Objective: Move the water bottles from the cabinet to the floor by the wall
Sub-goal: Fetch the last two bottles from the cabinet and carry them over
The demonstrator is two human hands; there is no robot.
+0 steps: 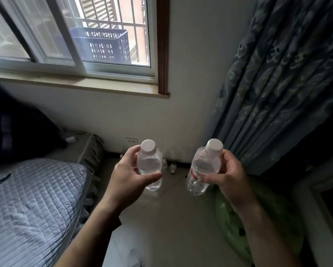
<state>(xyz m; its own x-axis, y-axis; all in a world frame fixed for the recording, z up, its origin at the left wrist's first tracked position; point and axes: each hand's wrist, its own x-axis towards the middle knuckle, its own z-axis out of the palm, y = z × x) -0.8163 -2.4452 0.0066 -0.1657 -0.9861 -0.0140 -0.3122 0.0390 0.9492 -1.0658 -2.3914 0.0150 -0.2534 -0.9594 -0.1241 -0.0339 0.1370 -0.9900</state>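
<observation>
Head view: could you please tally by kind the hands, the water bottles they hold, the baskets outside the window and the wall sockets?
Hands: 2, the left hand and the right hand
Held water bottles: 2, the left bottle and the right bottle
Baskets: 1, the blue basket
Wall sockets: 1, the wall socket
Total: 6

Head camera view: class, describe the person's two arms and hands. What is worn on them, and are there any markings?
The bare left hand and bare right hand wear no gloves and show no rings. The left forearm and right forearm are bare to the frame's edge: no sleeves, watch, bands or markings visible.
</observation>
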